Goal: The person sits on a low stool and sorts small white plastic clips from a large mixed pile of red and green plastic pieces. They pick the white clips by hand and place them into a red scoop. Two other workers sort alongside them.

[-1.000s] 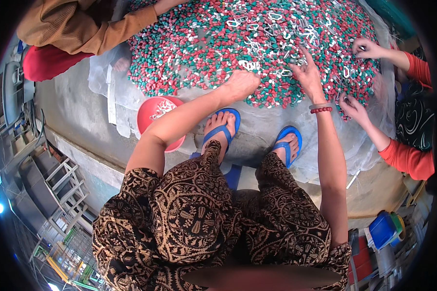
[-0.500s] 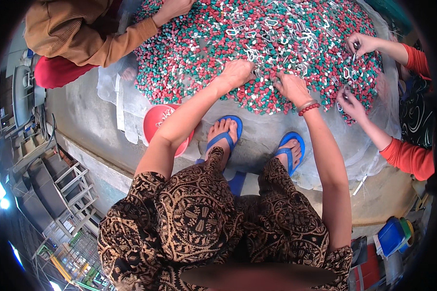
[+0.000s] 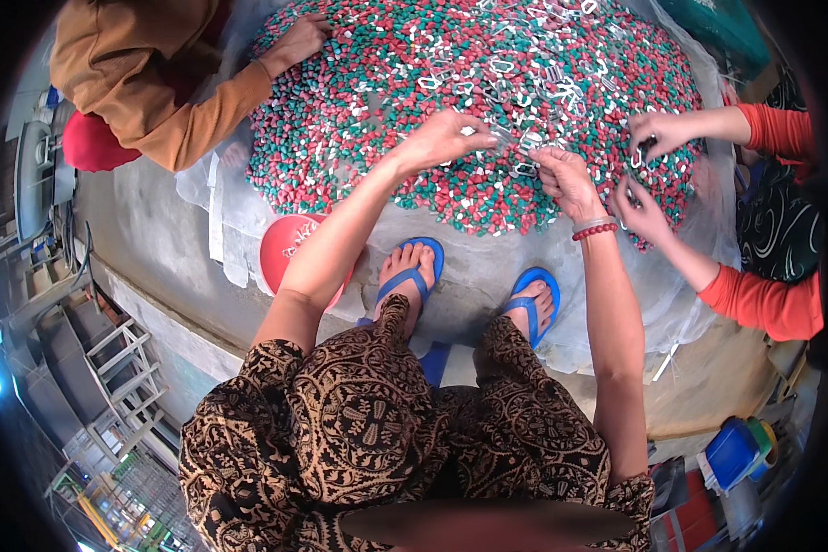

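Note:
A wide heap of small red, green and white pebble-like pieces (image 3: 359, 101) lies before me, with white and metallic oval loops (image 3: 566, 92) scattered over it. Over the near middle of the heap, my left hand (image 3: 443, 140) is closed in a pinch, a small greyish, see-through piece at its fingertips. My right hand (image 3: 568, 179), wearing a red bead bracelet (image 3: 595, 230), pinches a small white loop (image 3: 530, 142) close by. The fingertips of both hands point toward each other, with a narrow gap between. Fine details of both held pieces are too small to make out.
A red bowl (image 3: 274, 248) with white pieces inside stands left of my feet. At the upper left, a person in a brown sleeve (image 3: 202, 115) reaches over the heap. Another person's hands, in orange sleeves (image 3: 768, 299), work at its right edge. Translucent sheeting (image 3: 616, 313) lies underneath.
Both my hands have risen from the pieces, and small items now show at their fingertips. The brown-sleeved person's hand has moved down and left; the orange-sleeved person's hands have drawn closer together.

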A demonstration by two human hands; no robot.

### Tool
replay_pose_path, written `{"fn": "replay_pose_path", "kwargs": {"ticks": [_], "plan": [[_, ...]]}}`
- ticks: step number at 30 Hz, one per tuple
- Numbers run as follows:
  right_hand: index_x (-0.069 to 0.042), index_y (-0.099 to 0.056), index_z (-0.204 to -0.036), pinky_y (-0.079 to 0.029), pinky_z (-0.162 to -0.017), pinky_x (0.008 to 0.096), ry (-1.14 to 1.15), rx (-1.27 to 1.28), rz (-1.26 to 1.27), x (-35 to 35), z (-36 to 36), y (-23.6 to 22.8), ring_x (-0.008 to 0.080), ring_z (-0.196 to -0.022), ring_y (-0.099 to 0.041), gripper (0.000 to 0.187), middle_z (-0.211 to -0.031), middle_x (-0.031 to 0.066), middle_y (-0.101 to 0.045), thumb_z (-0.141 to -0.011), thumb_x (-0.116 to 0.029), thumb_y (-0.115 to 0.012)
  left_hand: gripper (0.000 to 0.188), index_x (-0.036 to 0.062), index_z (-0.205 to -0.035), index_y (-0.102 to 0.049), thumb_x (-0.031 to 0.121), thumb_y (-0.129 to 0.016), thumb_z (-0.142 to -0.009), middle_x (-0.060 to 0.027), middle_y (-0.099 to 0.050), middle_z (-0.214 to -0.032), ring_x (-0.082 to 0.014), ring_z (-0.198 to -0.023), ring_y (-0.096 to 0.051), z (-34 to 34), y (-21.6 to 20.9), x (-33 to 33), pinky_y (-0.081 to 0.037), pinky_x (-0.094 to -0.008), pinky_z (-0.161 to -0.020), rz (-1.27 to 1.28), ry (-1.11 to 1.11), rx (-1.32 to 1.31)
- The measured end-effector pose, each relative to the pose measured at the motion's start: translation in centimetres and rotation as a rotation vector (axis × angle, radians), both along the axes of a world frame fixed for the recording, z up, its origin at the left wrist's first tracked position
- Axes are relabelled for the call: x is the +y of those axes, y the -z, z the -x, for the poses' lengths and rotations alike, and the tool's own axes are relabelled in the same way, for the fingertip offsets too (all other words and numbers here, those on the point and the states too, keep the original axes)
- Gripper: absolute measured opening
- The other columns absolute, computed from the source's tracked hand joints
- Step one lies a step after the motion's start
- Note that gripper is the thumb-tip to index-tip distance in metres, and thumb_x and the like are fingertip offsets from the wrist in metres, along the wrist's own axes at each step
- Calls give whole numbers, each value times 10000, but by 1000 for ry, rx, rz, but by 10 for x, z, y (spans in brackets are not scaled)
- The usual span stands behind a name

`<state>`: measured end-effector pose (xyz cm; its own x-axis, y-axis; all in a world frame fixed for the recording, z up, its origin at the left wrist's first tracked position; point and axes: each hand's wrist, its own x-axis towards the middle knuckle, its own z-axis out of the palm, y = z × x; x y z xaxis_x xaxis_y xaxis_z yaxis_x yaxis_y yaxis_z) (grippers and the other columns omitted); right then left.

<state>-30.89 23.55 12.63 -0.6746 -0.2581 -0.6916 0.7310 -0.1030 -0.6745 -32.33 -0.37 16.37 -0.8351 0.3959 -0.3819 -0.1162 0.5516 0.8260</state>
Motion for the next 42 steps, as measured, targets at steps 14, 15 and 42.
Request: {"fn": "replay_pose_path", "kwargs": {"ticks": [14, 15, 42], "plan": [[-99, -608, -826, -208, -396, 210, -93, 168, 78, -35, -15, -21, 17, -442, -296, 127, -548, -100, -360, -883, -212, -598, 334, 25, -1071, -622, 283, -567, -866, -224, -628, -887, -365, -841, -608, -12, -16, 6, -469, -424, -718, 181, 122, 393], [-99, -609, -824, -197, -395, 204, -103, 121, 99, -34, -12, -23, 13, -443, -296, 124, -548, -102, -360, -879, -210, -605, 317, 30, -1055, -630, 278, -566, -868, -221, -630, -874, -365, -832, -607, -13, -22, 6, -472, -417, -718, 215, 165, 394], [-124, -490, -1165, -445, -595, 424, -744, 718, -1056, 35, -7, 15, 310, -657, -591, 430, -663, 123, -588, -800, -283, -652, 353, 39, -885, -602, 379, -633, -798, -180, -638, -750, -360, -750, -629, -24, 79, -45, -496, -467, -649, 528, -27, 389]]}}
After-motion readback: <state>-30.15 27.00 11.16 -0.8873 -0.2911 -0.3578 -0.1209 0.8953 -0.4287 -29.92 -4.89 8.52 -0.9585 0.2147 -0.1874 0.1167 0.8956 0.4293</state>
